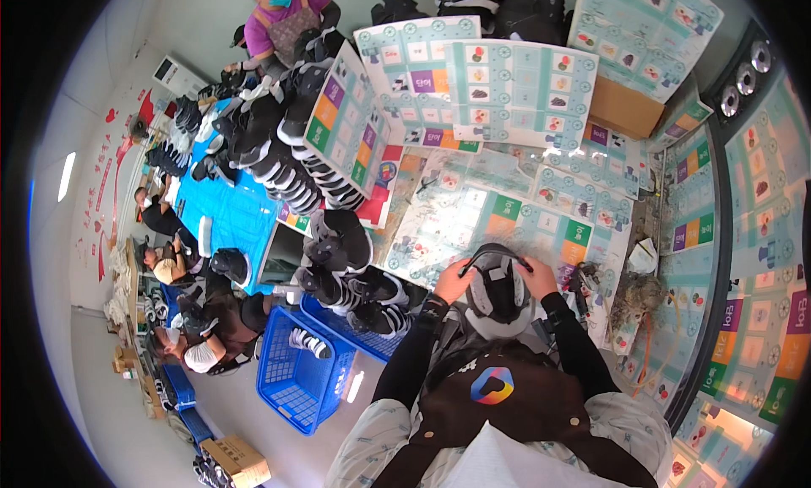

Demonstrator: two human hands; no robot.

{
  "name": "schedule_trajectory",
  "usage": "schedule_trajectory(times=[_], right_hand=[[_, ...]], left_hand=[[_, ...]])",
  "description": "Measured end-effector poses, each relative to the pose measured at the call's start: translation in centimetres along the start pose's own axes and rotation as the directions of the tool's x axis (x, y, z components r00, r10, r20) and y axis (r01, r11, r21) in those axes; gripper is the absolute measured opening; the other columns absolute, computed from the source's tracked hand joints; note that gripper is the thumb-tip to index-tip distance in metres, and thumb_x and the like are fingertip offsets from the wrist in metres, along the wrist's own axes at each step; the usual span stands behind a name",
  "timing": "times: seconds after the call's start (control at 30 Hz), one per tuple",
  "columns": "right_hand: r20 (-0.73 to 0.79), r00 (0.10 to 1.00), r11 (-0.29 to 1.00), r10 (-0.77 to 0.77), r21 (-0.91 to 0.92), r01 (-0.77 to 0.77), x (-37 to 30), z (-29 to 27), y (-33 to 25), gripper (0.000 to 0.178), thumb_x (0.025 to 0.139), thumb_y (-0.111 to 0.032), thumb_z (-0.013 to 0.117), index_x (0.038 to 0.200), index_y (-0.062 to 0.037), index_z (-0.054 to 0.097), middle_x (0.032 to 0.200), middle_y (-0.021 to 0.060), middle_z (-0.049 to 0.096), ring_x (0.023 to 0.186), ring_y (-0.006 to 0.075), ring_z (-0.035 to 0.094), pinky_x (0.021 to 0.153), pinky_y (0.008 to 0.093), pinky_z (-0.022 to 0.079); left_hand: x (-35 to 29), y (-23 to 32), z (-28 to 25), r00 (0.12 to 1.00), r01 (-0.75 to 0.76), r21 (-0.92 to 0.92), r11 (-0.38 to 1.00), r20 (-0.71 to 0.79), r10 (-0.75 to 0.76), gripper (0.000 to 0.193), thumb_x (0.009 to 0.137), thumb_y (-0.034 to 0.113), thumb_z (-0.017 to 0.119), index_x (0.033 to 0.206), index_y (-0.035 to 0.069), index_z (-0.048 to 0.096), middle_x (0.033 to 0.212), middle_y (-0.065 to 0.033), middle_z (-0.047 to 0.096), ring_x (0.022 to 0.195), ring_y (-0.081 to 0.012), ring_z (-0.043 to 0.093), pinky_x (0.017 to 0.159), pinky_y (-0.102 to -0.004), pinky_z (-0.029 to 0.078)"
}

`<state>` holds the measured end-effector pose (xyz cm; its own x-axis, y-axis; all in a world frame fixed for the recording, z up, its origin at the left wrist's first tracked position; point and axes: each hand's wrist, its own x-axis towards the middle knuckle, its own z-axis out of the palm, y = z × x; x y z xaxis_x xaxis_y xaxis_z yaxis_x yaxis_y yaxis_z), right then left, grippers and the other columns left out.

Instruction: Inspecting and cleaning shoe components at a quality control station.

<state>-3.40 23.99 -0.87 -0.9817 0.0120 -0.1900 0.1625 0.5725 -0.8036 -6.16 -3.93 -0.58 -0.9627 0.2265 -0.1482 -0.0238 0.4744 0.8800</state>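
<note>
A flat worktop covered in pale green printed sheets [456, 209] spreads out in front of the person, its surface dusty and scuffed. To the left stands a table under a bright blue plastic sheet [220, 214], with tall stacks of black-and-white caps [258, 138] along its right side. At the worktop's far edge, pale printed boards [519, 91] stand upright. Near left, an open blue plastic basket [291, 401] sits on the floor with a striped black-and-white piece [309, 343] inside. A matted grey-brown clump of fibres [639, 294] lies to the right. The black, grey and white cap-shaped piece [498, 298] is at the near edge of the worktop, before the person's chest, between both hands. The left hand [452, 281] closes its fingers on the piece's left edge; the right hand [541, 277] grips the right edge likewise.
</note>
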Motion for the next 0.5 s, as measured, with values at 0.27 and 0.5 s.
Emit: schedule_trajectory(times=[0.27, 0.5], right_hand=[[-0.273, 0.941, 0.977, -0.2, 0.023, 0.214, -1.1, -2.7, -4.4, 0.024, 0.093, -0.027, 0.071, 0.097, -0.0032, 0.071, 0.09, 0.0152, 0.068, 0.081, 0.0352, 0.067, 0.07, 0.0398, 0.051], [-0.457, 0.872, 0.981, -0.177, -0.009, 0.194, -3.3, -2.4, -8.1, 0.022, 0.093, -0.025, 0.07, 0.091, -0.0036, 0.07, 0.084, 0.0153, 0.067, 0.076, 0.0375, 0.064, 0.066, 0.0419, 0.049]], left_hand=[[0.1, 0.5, 0.7, 0.992, -0.016, -0.148, 0.989, -0.127, -0.003, 0.026, 0.093, 0.019, 0.075, 0.112, 0.001, 0.075, 0.101, -0.0073, 0.073, 0.086, -0.0132, 0.067, 0.074, -0.0265, 0.053], [-0.4, 3.1, -1.9, 0.999, -0.029, -0.316, 0.948, -0.035, 0.019, 0.023, 0.096, 0.016, 0.07, 0.111, -0.001, 0.075, 0.103, -0.0019, 0.07, 0.084, -0.0102, 0.064, 0.072, -0.0244, 0.051]])
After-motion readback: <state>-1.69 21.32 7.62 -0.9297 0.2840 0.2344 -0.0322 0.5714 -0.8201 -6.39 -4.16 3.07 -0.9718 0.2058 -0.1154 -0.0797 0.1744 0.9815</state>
